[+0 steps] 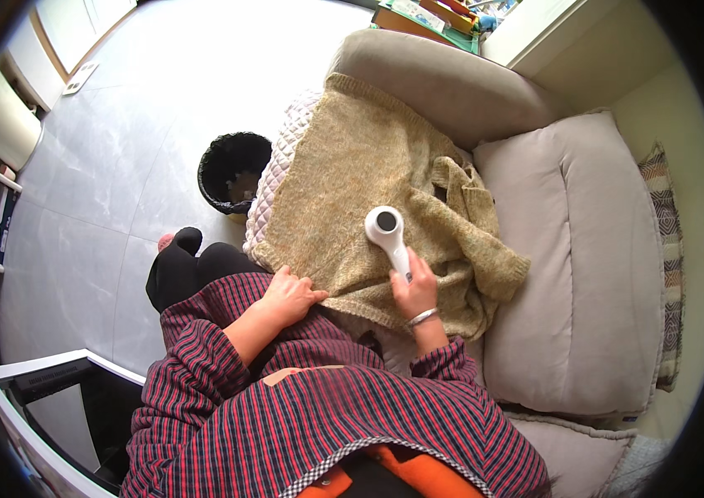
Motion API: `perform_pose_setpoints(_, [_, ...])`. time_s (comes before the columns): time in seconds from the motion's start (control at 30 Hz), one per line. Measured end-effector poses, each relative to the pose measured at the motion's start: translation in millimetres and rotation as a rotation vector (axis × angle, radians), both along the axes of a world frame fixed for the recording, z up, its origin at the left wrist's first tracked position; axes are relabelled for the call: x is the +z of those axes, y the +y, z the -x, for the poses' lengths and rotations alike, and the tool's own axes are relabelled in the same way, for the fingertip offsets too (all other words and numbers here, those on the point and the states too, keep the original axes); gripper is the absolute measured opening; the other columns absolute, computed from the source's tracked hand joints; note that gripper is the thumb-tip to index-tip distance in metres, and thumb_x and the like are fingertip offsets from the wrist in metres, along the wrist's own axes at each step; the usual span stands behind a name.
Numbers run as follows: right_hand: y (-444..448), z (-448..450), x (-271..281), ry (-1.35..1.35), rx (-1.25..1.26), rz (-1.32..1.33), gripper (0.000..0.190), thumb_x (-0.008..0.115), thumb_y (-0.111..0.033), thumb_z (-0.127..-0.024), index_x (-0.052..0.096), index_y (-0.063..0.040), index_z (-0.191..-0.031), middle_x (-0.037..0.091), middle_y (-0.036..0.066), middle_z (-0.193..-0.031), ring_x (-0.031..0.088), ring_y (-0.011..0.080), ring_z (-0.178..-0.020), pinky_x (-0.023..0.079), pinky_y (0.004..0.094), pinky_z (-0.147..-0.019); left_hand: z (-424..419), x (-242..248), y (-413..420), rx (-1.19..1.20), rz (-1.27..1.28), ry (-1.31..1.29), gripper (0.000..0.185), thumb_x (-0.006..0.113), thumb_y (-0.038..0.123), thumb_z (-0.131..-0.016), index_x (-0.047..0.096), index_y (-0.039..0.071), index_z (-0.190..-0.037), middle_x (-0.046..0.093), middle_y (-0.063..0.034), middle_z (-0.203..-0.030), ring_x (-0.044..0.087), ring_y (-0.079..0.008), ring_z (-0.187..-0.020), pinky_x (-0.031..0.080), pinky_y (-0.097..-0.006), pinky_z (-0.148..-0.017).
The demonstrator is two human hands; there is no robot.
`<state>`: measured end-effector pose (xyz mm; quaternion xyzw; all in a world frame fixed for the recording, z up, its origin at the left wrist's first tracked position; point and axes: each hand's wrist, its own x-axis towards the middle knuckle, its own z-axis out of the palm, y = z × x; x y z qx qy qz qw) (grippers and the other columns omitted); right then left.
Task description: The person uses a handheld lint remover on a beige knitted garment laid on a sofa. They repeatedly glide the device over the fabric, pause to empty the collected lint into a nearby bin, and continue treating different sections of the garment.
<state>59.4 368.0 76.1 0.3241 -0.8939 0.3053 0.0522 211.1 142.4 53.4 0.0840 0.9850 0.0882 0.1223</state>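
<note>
A tan knitted sweater [358,155] lies spread over the seat of a sofa, one sleeve folded to the right. My right hand [415,291] grips the handle of a white handheld fabric shaver [384,229]. The shaver's round head rests on or just above the middle of the knit; its underside is hidden. At the near edge of the sweater, my left hand [292,295] holds the hem, with the fingers bent and one finger stretched to the right. What lies under that palm cannot be seen.
Left of the sofa seat stands a bin lined with a black bag [233,174]. A quilted cover [283,143] shows beneath the sweater. A grey back cushion [563,267] and a padded armrest [439,87] border the seat. A white-framed box-like object [65,367] is at lower left.
</note>
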Motion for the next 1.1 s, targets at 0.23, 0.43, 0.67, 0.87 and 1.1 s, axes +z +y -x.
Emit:
perform_pose_setpoints(0.23, [-12, 44, -14, -0.056, -0.247, 0.082, 0.049, 0.070, -0.016, -0.076, 0.057, 0.004, -0.119, 0.062, 0.025, -0.101, 0.062, 0.0402, -0.092, 0.051, 0.0438, -0.080, -1, -1, -2, 0.006, -0.063, -0.040, 0.040, 0.045, 0.018, -0.089, 0.062, 0.036, -0.121, 0.065, -0.0053, -0.091, 0.066, -0.0219, -0.077, 0.040, -0.0415, -0.083])
perform_pose_setpoints(0.43, [-19, 1, -11, -0.097, -0.037, 0.050, 0.055, 0.068, -0.018, -0.077, 0.052, 0.003, -0.125, 0.060, 0.024, -0.101, 0.061, 0.0409, -0.089, 0.051, 0.0457, -0.078, 0, 0, -2, 0.022, -0.026, -0.021, 0.043, 0.052, 0.018, -0.082, 0.063, 0.038, -0.119, 0.062, -0.0015, -0.086, 0.062, -0.0170, -0.081, 0.040, -0.0382, -0.081])
perform_pose_setpoints(0.67, [-43, -60, -15, -0.233, 0.016, 0.086, 0.064, 0.067, -0.019, -0.079, 0.041, 0.007, -0.132, 0.051, 0.027, -0.113, 0.056, 0.0427, -0.101, 0.049, 0.0448, -0.085, 8, -8, 6, 0.352, -0.944, 0.081, 0.035, 0.053, 0.023, -0.091, 0.059, 0.007, -0.121, 0.064, -0.0156, -0.096, 0.063, -0.0334, -0.088, 0.050, -0.0401, -0.082])
perform_pose_setpoints(0.87, [-41, -70, -23, -0.528, 0.271, 0.229, 0.052, 0.060, -0.021, -0.086, 0.047, 0.008, -0.128, 0.052, 0.025, -0.121, 0.052, 0.0384, -0.112, 0.042, 0.0415, -0.098, 21, -19, 28, 0.708, -1.243, 0.009, 0.044, 0.060, 0.016, -0.091, 0.047, -0.003, -0.129, 0.062, -0.0106, -0.109, 0.059, -0.0164, -0.099, 0.048, -0.0320, -0.088])
perform_pose_setpoints(1.1, [24, -45, -36, -0.438, 0.189, -0.258, 0.026, 0.057, -0.022, -0.087, 0.065, -0.002, -0.103, 0.066, 0.015, -0.093, 0.064, 0.0345, -0.087, 0.051, 0.0401, -0.080, 5, -15, 13, 0.714, -1.103, 0.155, 0.038, 0.056, 0.014, -0.089, 0.052, 0.002, -0.125, 0.063, -0.0192, -0.104, 0.063, -0.0293, -0.098, 0.047, -0.0370, -0.087])
